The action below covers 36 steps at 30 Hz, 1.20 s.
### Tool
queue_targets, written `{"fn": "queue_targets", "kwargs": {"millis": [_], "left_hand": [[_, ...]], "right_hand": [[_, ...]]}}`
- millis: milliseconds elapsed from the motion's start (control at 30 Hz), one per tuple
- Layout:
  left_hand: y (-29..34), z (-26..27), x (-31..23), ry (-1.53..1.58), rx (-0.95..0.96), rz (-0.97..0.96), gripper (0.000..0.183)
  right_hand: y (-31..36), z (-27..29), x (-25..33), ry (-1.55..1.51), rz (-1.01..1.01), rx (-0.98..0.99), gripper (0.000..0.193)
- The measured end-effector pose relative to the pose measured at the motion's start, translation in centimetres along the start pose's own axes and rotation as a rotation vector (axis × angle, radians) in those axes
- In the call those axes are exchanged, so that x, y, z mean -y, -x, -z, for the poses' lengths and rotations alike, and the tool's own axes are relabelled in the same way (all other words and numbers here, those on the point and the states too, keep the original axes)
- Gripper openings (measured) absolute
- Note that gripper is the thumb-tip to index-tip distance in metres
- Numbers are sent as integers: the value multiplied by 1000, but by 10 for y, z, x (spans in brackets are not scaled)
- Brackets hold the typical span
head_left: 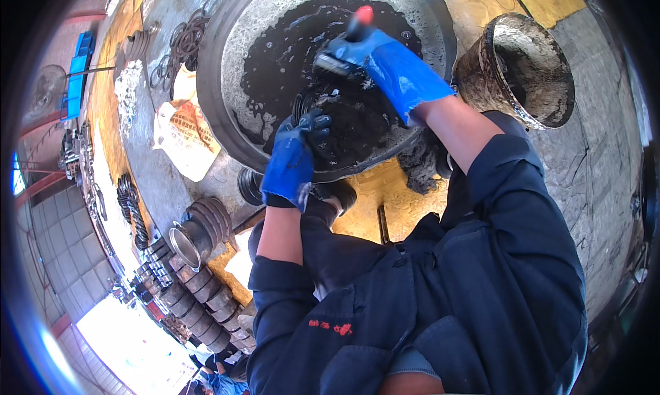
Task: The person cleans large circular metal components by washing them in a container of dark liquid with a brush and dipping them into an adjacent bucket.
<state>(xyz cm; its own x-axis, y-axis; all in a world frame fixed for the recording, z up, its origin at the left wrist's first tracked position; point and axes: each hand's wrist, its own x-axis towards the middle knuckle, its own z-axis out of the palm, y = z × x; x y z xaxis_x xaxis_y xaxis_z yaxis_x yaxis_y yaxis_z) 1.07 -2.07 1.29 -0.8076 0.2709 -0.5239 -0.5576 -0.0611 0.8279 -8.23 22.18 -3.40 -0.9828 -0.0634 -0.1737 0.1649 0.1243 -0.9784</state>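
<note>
The left hand (292, 158) grips a dark greasy part (344, 120) over the black liquid in the basin (227, 113) — steadying it while the right hand (385, 61), closed on a brush (342, 48), scrubs it.

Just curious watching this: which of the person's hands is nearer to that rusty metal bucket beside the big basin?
The right hand, holding a brush over the basin, is nearer the bucket. The left hand grips a dark part farther away.

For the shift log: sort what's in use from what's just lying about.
In use: left hand on a dark oily part; right hand holding a brush; wash basin.

Lying about: dirty bucket, row of metal cylinders, crumpled sack.
</note>
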Motion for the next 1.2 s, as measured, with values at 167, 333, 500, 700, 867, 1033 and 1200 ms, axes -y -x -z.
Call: {"fn": "queue_targets", "kwargs": {"millis": [167, 333, 500, 700, 867, 1033, 1200], "left_hand": [[28, -1, -17, -677, 24, -513, 27], [17, -1, -14, 71, -79, -48, 25], [14, -4, -14, 117, -125, -29, 26], [18, -6, -14, -151, 5, -200, 24], [20, -9, -18, -27, -65, -13, 25], [20, -3, -25, -100, 12, 141, 26], [-10, -4, 2, 35, 89, 9, 32]], "right_hand": [[16, -53, 40, 149, -112, 296, 38], [20, -49, 38, 360, 4, -47, 41], [21, -52, 56, 15, 30, 54, 41], [48, -56, 76, 282, 18, 232, 41], [22, -38, 45, 583, -159, -17, 44], [24, -27, 31, 661, -220, -101, 50], [-1, 4, 20, 553, -210, -241, 46]]}}
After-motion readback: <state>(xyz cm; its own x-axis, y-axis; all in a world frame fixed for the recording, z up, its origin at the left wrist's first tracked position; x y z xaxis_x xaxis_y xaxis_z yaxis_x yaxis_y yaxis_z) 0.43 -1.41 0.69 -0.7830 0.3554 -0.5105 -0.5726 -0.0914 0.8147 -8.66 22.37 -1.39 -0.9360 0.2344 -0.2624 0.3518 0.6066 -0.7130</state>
